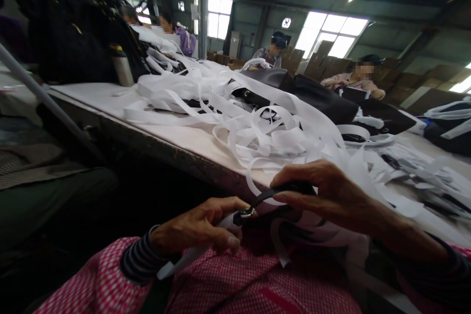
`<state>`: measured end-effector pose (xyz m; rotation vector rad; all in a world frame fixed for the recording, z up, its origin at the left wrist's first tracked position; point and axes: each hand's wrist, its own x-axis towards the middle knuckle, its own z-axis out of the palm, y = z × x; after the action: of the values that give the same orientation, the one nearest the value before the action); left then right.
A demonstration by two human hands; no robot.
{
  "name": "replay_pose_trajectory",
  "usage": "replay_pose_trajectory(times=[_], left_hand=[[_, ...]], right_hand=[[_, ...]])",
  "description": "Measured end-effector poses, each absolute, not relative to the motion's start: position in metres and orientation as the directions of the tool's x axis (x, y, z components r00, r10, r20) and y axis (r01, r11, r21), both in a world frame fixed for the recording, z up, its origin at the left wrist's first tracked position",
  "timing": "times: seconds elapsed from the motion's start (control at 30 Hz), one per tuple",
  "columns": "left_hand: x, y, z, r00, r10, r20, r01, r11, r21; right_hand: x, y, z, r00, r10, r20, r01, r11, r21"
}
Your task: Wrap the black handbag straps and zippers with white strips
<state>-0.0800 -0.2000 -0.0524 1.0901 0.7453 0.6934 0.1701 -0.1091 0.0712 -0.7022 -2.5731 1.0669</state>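
Note:
My left hand (198, 228) is closed around a strap end wrapped in white paper, right by its metal clasp (246, 214). The black strap (279, 192) runs from the clasp up to my right hand (324, 191), whose fingers pinch and curl over it. Both hands sit low over my lap, above a red-and-white checked garment (235, 284), just in front of the table edge. A white paper strip (191, 257) trails from my left hand down to the lower left.
A long white table (110, 100) carries a big tangle of white paper strips (257, 117) and black bags (324, 100). A metal flask (121, 66) stands at its far left. Several people sit across the table; cardboard boxes are stacked behind them.

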Motion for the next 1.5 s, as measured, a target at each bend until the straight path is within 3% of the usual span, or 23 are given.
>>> replay_pose_trajectory(times=[0.2, 0.33, 0.43, 0.6, 0.83, 0.93, 1.07, 1.13, 1.2, 1.33, 1.5], left_hand=[[-0.082, -0.200, -0.052, 0.622, 0.741, -0.252, -0.131, 0.416, 0.900], [-0.078, -0.201, -0.050, 0.589, 0.758, -0.280, -0.070, 0.394, 0.917], [-0.073, -0.200, -0.050, 0.533, 0.803, -0.267, -0.030, 0.333, 0.943], [-0.066, -0.199, -0.054, 0.387, 0.913, -0.127, -0.001, 0.138, 0.990], [-0.055, -0.200, -0.055, 0.338, 0.940, -0.040, 0.234, -0.043, 0.971], [-0.052, -0.200, -0.057, 0.334, 0.942, -0.026, 0.187, -0.040, 0.982], [-0.061, -0.201, -0.053, 0.253, 0.967, 0.006, 0.148, -0.045, 0.988], [-0.069, -0.202, -0.050, 0.194, 0.981, -0.018, 0.178, -0.017, 0.984], [-0.078, -0.205, -0.048, 0.230, 0.970, -0.084, 0.076, 0.068, 0.995], [-0.090, -0.212, -0.047, 0.401, 0.908, -0.125, -0.180, 0.212, 0.961], [-0.087, -0.217, -0.048, 0.343, 0.923, -0.174, -0.098, 0.219, 0.971]], right_hand=[[0.174, -0.103, 0.068, -0.916, 0.396, 0.066, 0.243, 0.678, -0.693], [0.174, -0.103, 0.062, -0.920, 0.389, 0.044, 0.244, 0.657, -0.713], [0.174, -0.103, 0.059, -0.913, 0.409, 0.002, 0.285, 0.639, -0.715], [0.176, -0.105, 0.053, -0.877, 0.466, -0.114, 0.404, 0.588, -0.701], [0.160, -0.113, 0.040, -0.883, 0.444, -0.150, 0.412, 0.582, -0.701], [0.152, -0.114, 0.036, -0.895, 0.437, -0.093, 0.358, 0.576, -0.735], [0.159, -0.104, 0.028, -0.877, 0.455, -0.152, 0.333, 0.349, -0.876], [0.169, -0.095, 0.024, -0.852, 0.484, -0.198, 0.357, 0.261, -0.897], [0.178, -0.088, 0.025, -0.820, 0.538, -0.196, 0.367, 0.231, -0.901], [0.184, -0.089, 0.046, -0.790, 0.597, -0.140, 0.356, 0.260, -0.898], [0.175, -0.100, 0.080, -0.840, 0.534, -0.097, 0.346, 0.389, -0.854]])
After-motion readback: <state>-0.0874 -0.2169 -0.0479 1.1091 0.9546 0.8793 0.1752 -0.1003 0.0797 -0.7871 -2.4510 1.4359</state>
